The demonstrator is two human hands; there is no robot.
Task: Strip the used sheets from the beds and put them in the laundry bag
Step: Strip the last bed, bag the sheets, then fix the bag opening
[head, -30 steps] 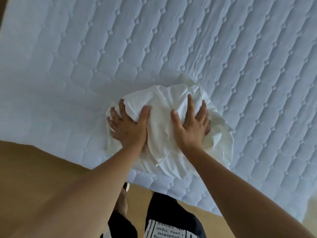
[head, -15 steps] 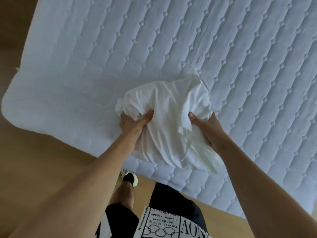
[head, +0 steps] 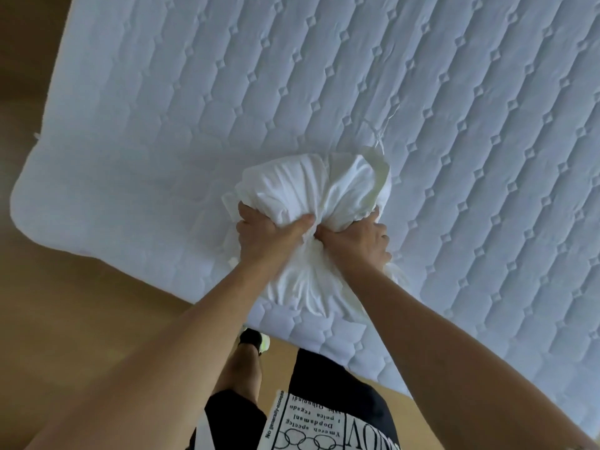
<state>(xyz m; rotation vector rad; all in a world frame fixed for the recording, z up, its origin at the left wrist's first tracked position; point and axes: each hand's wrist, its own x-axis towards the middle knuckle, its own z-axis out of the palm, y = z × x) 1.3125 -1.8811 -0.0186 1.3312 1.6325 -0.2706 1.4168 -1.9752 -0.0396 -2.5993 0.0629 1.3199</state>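
We've got the white sheet [head: 311, 203] scrunched into a wrinkly ball on the quilted mattress [head: 422, 125], left hand [head: 266, 235] and right hand [head: 357, 241] fingers curled tight, bunching its middle.

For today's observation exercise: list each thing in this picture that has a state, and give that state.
Sheet: bunched into a ball, gripped by both hands.
Left hand: gripping the sheet.
Right hand: gripping the sheet.
Mattress: stripped, quilted cover showing.
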